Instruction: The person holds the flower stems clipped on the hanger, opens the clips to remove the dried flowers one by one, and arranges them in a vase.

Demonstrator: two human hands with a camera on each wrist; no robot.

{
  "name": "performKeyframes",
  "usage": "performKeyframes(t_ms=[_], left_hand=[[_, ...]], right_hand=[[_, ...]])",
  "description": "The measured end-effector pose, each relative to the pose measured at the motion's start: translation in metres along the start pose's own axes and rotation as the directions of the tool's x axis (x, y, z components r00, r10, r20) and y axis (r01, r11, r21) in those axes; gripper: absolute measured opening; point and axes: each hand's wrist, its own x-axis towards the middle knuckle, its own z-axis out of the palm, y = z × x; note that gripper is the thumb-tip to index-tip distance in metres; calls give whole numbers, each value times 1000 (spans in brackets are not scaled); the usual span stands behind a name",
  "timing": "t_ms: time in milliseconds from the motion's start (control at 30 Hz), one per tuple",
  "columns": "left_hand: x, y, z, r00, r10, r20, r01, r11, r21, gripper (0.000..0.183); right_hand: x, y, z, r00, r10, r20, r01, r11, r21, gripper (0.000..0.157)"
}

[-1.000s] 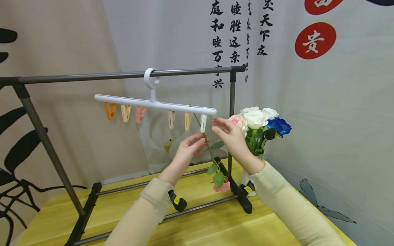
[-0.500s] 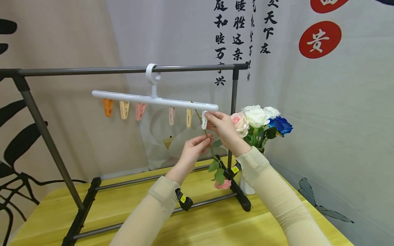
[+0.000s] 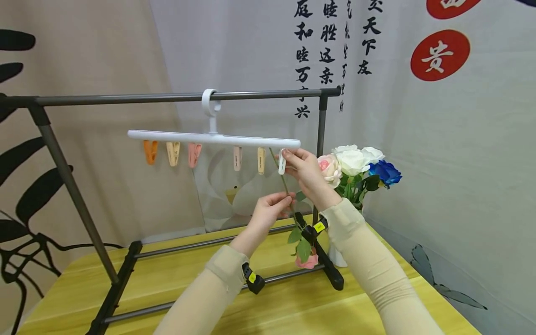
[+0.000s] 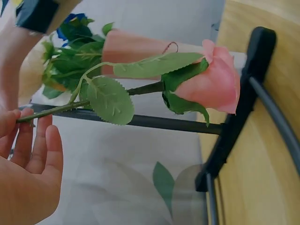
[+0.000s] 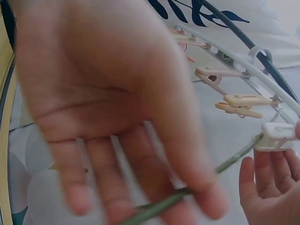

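Note:
My left hand (image 3: 270, 211) pinches the stem of a pink artificial rose (image 4: 206, 86), whose bloom hangs down with green leaves above it. My right hand (image 3: 309, 176) pinches a white clothespin (image 3: 282, 163) at the right end of a white clip hanger (image 3: 180, 137). In the head view, the stem's upper end runs past this clothespin up to the hanger bar. The right wrist view shows the stem (image 5: 229, 161) meeting the white clothespin (image 5: 276, 136), with the left hand (image 5: 112, 89) large in front and the right hand (image 5: 272, 187) at the right edge.
The hanger hooks over a grey metal rack (image 3: 146, 98) standing on a yellow wood-grain table (image 3: 176, 265). Orange, yellow and pink clothespins (image 3: 194, 155) hang along it. Behind the right hand, white, pink and blue roses (image 3: 353, 160) stand in a vase. Black chair parts show at left.
My right hand has moved left from beside the white clothespin and taken hold of it. My left hand, on the rose stem, sits slightly lower and further right. The hanger has tilted closer to level.

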Motion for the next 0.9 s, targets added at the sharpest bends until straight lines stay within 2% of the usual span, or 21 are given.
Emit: performKeyframes(t_ms=[167, 333, 467, 567, 633, 667, 700, 733, 767, 800, 833, 900], left_hand=[[-13, -11, -3, 998, -38, 47, 38, 999, 15, 28], [-25, -14, -11, 999, -38, 24, 38, 999, -2, 28], [-34, -12, -18, 1000, -11, 10, 11, 1000, -5, 30], [-42, -9, -23, 1000, 1, 14, -1, 1000, 9, 31], [-48, -8, -25, 1000, -3, 23, 3, 1000, 26, 31], [-51, -8, -26, 999, -6, 33, 5, 999, 33, 31], [-54, -8, -26, 999, -11, 42, 9, 999, 41, 31], [-56, -9, -27, 999, -15, 50, 13, 999, 51, 31], [-59, -9, -28, 998, -19, 56, 16, 998, 58, 31], [-62, -10, -30, 998, -23, 60, 19, 998, 66, 32], [-65, -11, -31, 998, -24, 63, 19, 997, 73, 32], [-70, -12, -33, 997, -36, 67, 31, 997, 73, 33]], right_hand=[[1, 0, -5, 1000, -2, 5, 2, 1000, 24, 12], [-3, 2, -10, 995, 81, 57, -83, 996, 30, 31], [-19, 4, -15, 980, 129, 150, -122, 991, -54, 44], [-39, 10, -22, 973, 118, 198, -78, 977, -198, 45], [-56, 16, -29, 976, 42, 213, 29, 947, -319, 40], [-64, 20, -32, 974, -26, 226, 114, 916, -385, 37], [-71, 25, -35, 962, -112, 250, 218, 866, -450, 33], [-79, 29, -37, 935, -206, 288, 332, 793, -511, 31], [-84, 33, -39, 888, -304, 345, 455, 691, -562, 30], [-88, 38, -41, 820, -393, 416, 572, 561, -598, 29], [-91, 42, -41, 732, -469, 493, 676, 416, -608, 28], [-93, 49, -39, 528, -552, 645, 823, 144, -550, 27]])
